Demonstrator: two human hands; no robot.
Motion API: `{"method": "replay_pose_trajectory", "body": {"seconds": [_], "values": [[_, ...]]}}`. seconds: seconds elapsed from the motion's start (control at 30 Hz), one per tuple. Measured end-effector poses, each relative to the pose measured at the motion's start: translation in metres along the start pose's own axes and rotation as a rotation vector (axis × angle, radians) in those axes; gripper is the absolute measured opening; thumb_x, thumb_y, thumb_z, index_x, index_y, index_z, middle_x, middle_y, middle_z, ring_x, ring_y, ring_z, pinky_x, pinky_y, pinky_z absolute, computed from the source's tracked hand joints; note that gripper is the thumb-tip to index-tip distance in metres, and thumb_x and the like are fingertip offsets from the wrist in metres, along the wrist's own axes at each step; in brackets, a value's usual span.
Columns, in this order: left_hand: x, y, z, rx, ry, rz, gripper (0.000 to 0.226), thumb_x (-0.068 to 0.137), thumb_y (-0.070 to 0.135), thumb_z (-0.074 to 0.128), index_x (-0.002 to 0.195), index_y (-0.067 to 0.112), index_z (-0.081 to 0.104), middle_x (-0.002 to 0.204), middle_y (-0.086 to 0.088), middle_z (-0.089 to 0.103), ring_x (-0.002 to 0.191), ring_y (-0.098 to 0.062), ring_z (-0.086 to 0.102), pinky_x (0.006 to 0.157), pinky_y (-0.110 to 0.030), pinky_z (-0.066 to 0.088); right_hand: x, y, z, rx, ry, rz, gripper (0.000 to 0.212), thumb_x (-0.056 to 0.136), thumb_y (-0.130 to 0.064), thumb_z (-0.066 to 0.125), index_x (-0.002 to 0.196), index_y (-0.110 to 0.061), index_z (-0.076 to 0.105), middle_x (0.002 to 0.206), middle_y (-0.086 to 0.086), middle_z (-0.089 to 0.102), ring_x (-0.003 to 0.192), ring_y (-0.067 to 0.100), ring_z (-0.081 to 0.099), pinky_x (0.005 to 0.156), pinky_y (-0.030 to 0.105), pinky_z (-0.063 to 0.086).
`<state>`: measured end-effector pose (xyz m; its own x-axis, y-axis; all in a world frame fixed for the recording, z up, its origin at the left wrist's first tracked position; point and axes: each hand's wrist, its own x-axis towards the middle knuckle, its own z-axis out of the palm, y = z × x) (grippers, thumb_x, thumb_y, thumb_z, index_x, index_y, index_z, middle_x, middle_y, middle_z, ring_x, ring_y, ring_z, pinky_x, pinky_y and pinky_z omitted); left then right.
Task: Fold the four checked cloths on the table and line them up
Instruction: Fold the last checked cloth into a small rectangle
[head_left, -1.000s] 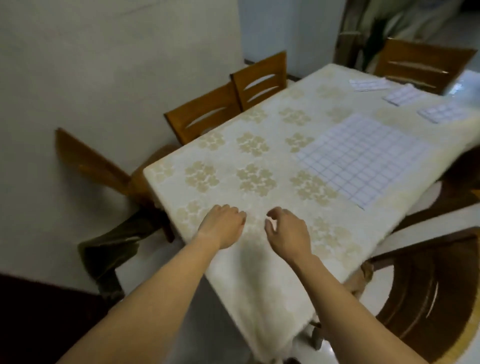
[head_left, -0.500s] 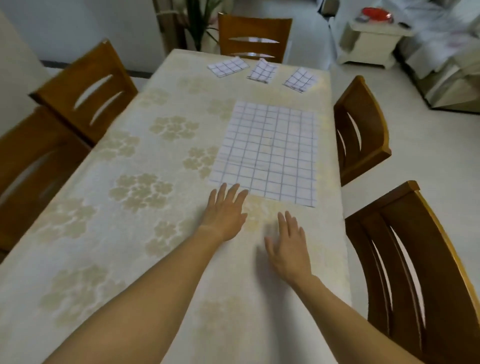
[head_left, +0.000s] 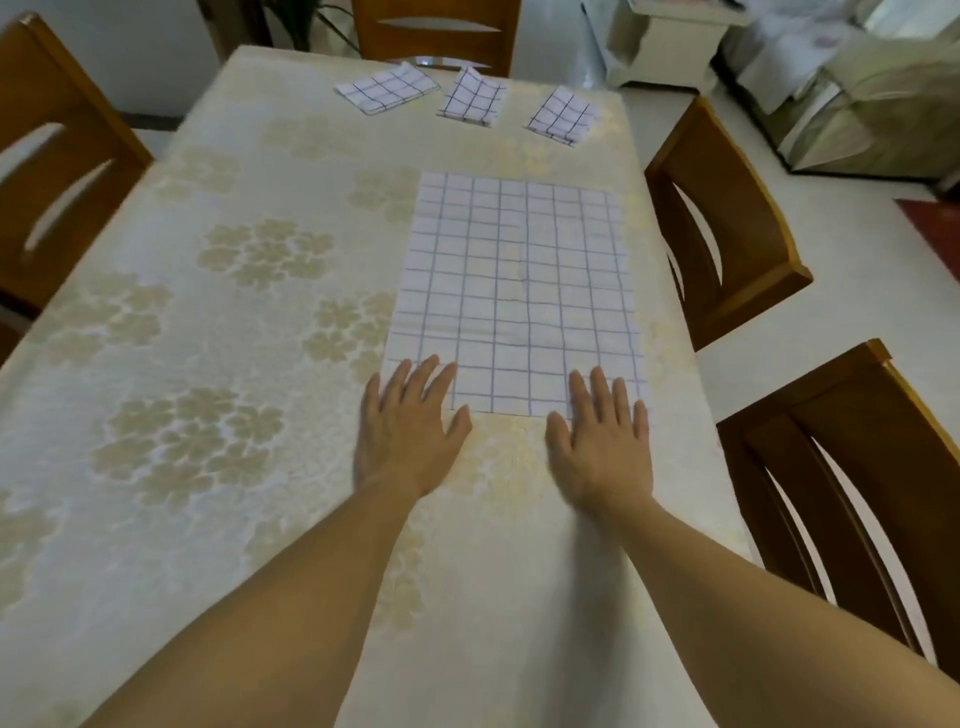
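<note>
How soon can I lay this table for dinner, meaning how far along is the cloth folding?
Done: three folded cloths lie in a loose row at the far end of the table, at differing angles. In hand: the fourth cloth lies spread flat, with the left hand and right hand open over its near edge. Left: folding it, adding it to the row, probably straightening the row.
</note>
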<state>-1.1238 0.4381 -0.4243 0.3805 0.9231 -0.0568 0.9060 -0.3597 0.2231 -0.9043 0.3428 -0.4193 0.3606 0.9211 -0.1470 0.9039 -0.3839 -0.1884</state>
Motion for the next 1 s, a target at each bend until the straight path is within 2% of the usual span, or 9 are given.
{"method": "replay_pose_trajectory", "body": {"seconds": [0.27,0.37,0.43,0.63,0.8,0.9,1.0], "values": [[-0.002,0.000,-0.004,-0.014,-0.001,-0.002,0.069,0.098,0.069,0.021,0.160,0.037,0.023,0.167,0.013,0.022,0.154,-0.014,0.014,0.127,-0.048,-0.002,0.000,-0.005,0.000,-0.025,-0.040,0.031,0.067,0.101,-0.061,0.001,0.159,-0.031,-0.012,0.167,-0.004,-0.020,0.152,0.020,-0.024,0.125,0.049,-0.007],[-0.011,-0.002,-0.010,0.005,-0.005,0.041,0.074,0.096,0.075,0.020,0.158,0.036,0.028,0.164,0.012,0.029,0.150,-0.014,0.023,0.127,-0.048,0.000,-0.018,-0.009,-0.005,-0.025,-0.079,0.025,0.068,0.103,-0.061,0.005,0.160,-0.027,-0.012,0.167,-0.001,-0.018,0.153,0.023,-0.020,0.125,0.048,-0.007],[-0.023,-0.007,-0.012,0.039,-0.033,0.083,0.073,0.098,0.073,0.020,0.159,0.034,0.026,0.165,0.011,0.029,0.150,-0.014,0.024,0.127,-0.049,0.001,-0.039,-0.011,-0.006,-0.018,-0.096,-0.004,0.068,0.104,-0.060,0.007,0.160,-0.027,-0.012,0.167,0.000,-0.018,0.153,0.023,-0.020,0.125,0.046,-0.007],[-0.079,-0.018,-0.015,0.087,-0.114,0.130,0.068,0.102,0.065,0.017,0.162,0.032,0.016,0.168,0.009,0.020,0.154,-0.016,0.017,0.127,-0.044,0.002,-0.094,-0.012,0.001,0.021,-0.116,-0.010,0.067,0.105,-0.058,0.007,0.160,-0.026,-0.013,0.167,-0.001,-0.020,0.152,0.021,-0.023,0.126,0.045,-0.008],[-0.129,-0.018,-0.015,0.091,-0.138,0.101,0.067,0.102,0.062,0.013,0.163,0.032,0.011,0.169,0.010,0.014,0.156,-0.016,0.011,0.127,-0.045,-0.001,-0.141,-0.019,0.009,-0.002,-0.132,0.005,0.072,0.100,-0.064,0.003,0.158,-0.027,-0.019,0.165,0.002,-0.027,0.150,0.024,-0.028,0.125,0.047,-0.011],[-0.169,-0.019,-0.011,0.060,-0.130,0.059,0.074,0.096,0.063,-0.002,0.163,0.032,0.007,0.170,0.009,0.009,0.157,-0.016,0.004,0.127,-0.046,-0.002,-0.177,-0.026,0.017,0.009,-0.132,0.021,0.077,0.095,-0.070,-0.004,0.157,-0.027,-0.023,0.163,0.002,-0.031,0.149,0.025,-0.031,0.124,0.047,-0.012],[-0.215,-0.022,-0.005,0.047,-0.146,0.036,0.076,0.093,0.064,-0.011,0.162,0.033,-0.004,0.170,0.011,-0.007,0.157,-0.014,-0.011,0.127,-0.046,-0.004,-0.216,-0.031,0.025,0.021,-0.124,0.029,0.079,0.095,-0.073,-0.003,0.156,-0.026,-0.024,0.161,0.001,-0.034,0.147,0.025,-0.035,0.123,0.047,-0.014]]}}
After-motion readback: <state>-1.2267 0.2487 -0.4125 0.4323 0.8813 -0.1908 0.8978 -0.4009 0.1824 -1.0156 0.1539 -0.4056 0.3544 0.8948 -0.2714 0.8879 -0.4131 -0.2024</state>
